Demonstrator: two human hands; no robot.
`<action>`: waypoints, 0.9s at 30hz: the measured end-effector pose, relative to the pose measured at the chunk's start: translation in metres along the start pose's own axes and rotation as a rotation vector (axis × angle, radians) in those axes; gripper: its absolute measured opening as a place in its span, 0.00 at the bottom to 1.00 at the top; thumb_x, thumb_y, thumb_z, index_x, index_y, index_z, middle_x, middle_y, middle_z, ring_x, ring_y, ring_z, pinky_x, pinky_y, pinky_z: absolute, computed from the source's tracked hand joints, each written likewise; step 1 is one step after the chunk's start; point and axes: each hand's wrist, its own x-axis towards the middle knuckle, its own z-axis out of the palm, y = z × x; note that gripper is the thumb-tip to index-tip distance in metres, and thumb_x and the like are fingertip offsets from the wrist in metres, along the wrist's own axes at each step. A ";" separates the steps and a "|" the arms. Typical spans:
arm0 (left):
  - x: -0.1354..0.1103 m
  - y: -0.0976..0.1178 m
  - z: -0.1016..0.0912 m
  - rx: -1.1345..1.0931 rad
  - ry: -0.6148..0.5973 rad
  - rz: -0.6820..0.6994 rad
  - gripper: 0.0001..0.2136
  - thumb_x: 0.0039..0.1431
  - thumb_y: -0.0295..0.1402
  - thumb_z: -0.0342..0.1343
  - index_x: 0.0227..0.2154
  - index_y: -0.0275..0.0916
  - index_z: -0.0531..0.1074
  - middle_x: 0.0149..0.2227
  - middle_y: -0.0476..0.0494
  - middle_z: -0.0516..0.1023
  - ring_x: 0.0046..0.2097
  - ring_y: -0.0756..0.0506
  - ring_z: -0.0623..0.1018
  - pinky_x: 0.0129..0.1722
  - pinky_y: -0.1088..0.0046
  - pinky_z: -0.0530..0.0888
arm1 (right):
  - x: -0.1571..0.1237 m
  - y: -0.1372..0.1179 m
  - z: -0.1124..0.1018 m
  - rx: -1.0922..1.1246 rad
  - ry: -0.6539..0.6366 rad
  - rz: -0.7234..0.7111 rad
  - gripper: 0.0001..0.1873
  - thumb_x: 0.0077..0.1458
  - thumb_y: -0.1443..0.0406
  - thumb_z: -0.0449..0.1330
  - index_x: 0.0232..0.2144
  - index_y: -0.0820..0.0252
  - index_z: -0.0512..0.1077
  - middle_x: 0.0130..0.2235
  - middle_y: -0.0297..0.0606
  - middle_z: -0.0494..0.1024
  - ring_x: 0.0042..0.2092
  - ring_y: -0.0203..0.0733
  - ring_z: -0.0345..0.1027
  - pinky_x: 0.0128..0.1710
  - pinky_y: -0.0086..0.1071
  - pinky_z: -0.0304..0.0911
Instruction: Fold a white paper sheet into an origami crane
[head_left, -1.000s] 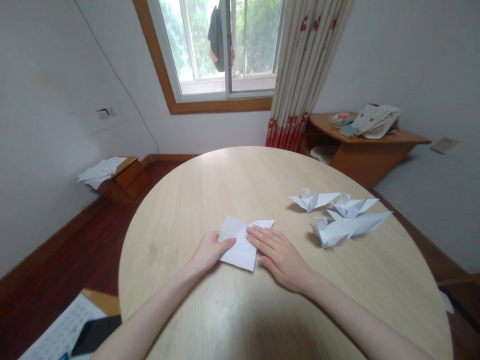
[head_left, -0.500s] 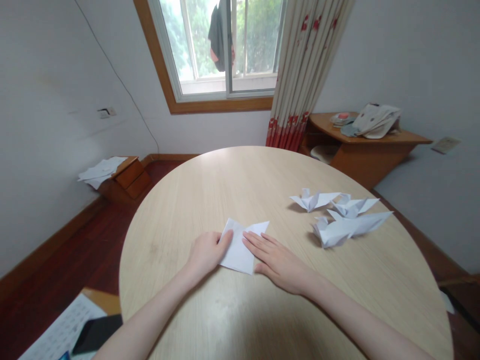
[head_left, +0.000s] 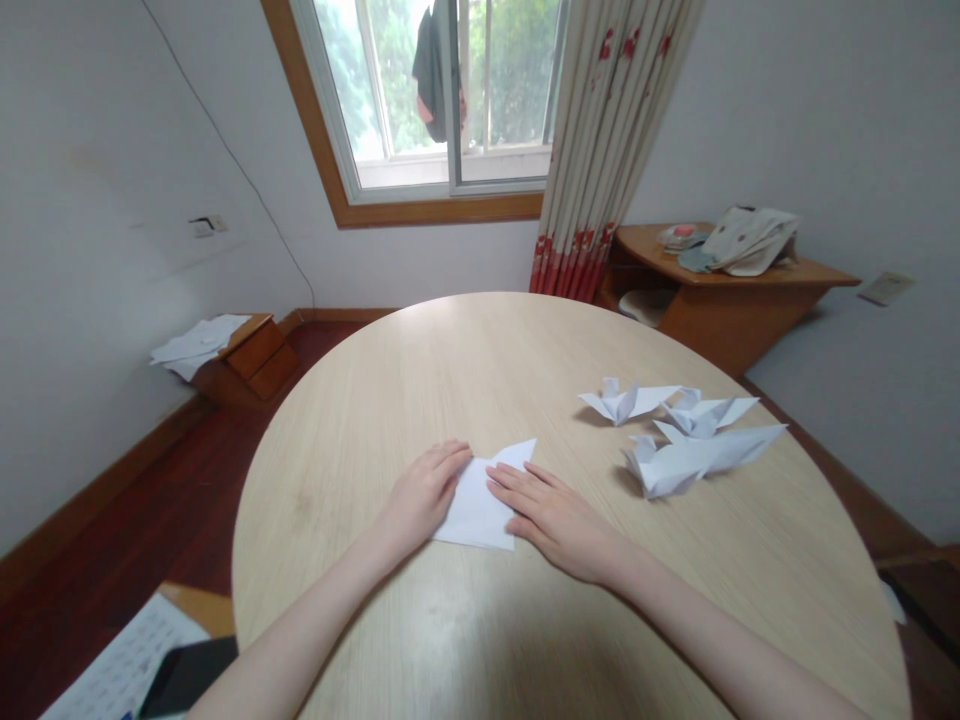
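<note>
A folded sheet of white paper (head_left: 474, 512) lies on the round wooden table (head_left: 420, 380), one pointed flap sticking up at its far right. My left hand (head_left: 427, 492) rests over the paper's left side, fingers stretched forward and covering its far left corner. On the right side, my right hand (head_left: 546, 510) lies flat, its fingers spread across the paper and the table. To the right stand several folded paper birds (head_left: 701, 460), grouped close together.
At the lower left, a dark phone (head_left: 187, 675) and a printed sheet (head_left: 120, 660) lie beside the table. A wooden desk (head_left: 720, 300) with a cloth bag (head_left: 754, 240) stands at the back right. Papers (head_left: 199, 342) cover a small cabinet (head_left: 262, 355) at the left.
My left hand has shifted from gripping the paper's left edge, thumb on top, to lying over it with fingers further forward. My right hand stays almost in place.
</note>
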 end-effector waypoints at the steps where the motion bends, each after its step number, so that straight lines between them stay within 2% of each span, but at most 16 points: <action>1: -0.001 -0.001 0.002 -0.017 -0.053 0.024 0.19 0.61 0.22 0.45 0.53 0.39 0.67 0.57 0.39 0.70 0.60 0.44 0.67 0.59 0.57 0.66 | 0.000 0.001 0.001 -0.020 0.025 0.001 0.23 0.64 0.62 0.51 0.61 0.55 0.60 0.63 0.41 0.61 0.64 0.44 0.52 0.62 0.49 0.52; 4: -0.001 -0.002 0.005 -0.001 -0.158 0.029 0.20 0.63 0.23 0.44 0.56 0.41 0.66 0.60 0.40 0.67 0.62 0.45 0.64 0.61 0.56 0.64 | -0.001 0.004 0.003 -0.103 0.096 0.010 0.22 0.63 0.62 0.53 0.59 0.55 0.63 0.62 0.42 0.63 0.63 0.48 0.54 0.60 0.52 0.54; 7: -0.001 0.002 0.002 0.045 -0.180 0.031 0.20 0.63 0.23 0.44 0.56 0.38 0.66 0.60 0.38 0.67 0.62 0.44 0.65 0.60 0.57 0.65 | -0.001 0.004 0.003 -0.175 0.139 0.032 0.20 0.63 0.63 0.53 0.57 0.57 0.66 0.61 0.43 0.65 0.62 0.51 0.56 0.58 0.53 0.56; 10: 0.000 0.007 -0.003 0.061 -0.143 0.070 0.17 0.64 0.25 0.46 0.54 0.34 0.69 0.56 0.37 0.71 0.59 0.42 0.69 0.57 0.58 0.69 | -0.002 0.003 0.002 -0.203 0.142 0.066 0.20 0.63 0.64 0.53 0.56 0.58 0.66 0.61 0.45 0.65 0.61 0.53 0.58 0.55 0.52 0.59; 14: 0.000 0.012 -0.005 0.047 -0.075 0.126 0.15 0.64 0.27 0.48 0.51 0.38 0.71 0.53 0.39 0.75 0.52 0.42 0.73 0.51 0.58 0.73 | -0.004 0.005 0.003 -0.197 0.139 0.082 0.23 0.63 0.62 0.52 0.60 0.56 0.62 0.61 0.44 0.65 0.60 0.52 0.57 0.54 0.52 0.59; 18: 0.000 0.013 -0.006 0.037 -0.069 0.140 0.14 0.64 0.28 0.50 0.49 0.38 0.73 0.53 0.40 0.75 0.46 0.43 0.73 0.47 0.59 0.74 | -0.005 0.009 0.006 -0.202 0.116 0.081 0.24 0.65 0.61 0.50 0.62 0.53 0.58 0.63 0.42 0.62 0.62 0.51 0.55 0.54 0.52 0.58; 22: 0.000 0.012 -0.009 0.023 -0.063 0.125 0.13 0.63 0.30 0.51 0.47 0.37 0.75 0.51 0.39 0.76 0.42 0.43 0.73 0.44 0.60 0.74 | -0.004 0.013 0.007 -0.175 0.118 0.065 0.22 0.66 0.63 0.47 0.61 0.53 0.59 0.63 0.43 0.62 0.62 0.49 0.55 0.55 0.51 0.58; 27: 0.000 0.010 -0.011 -0.007 -0.040 0.134 0.12 0.64 0.29 0.50 0.45 0.37 0.76 0.48 0.40 0.78 0.42 0.43 0.74 0.45 0.61 0.74 | -0.003 0.017 0.007 -0.113 0.168 0.084 0.20 0.65 0.66 0.48 0.59 0.55 0.63 0.60 0.44 0.67 0.58 0.50 0.60 0.52 0.51 0.61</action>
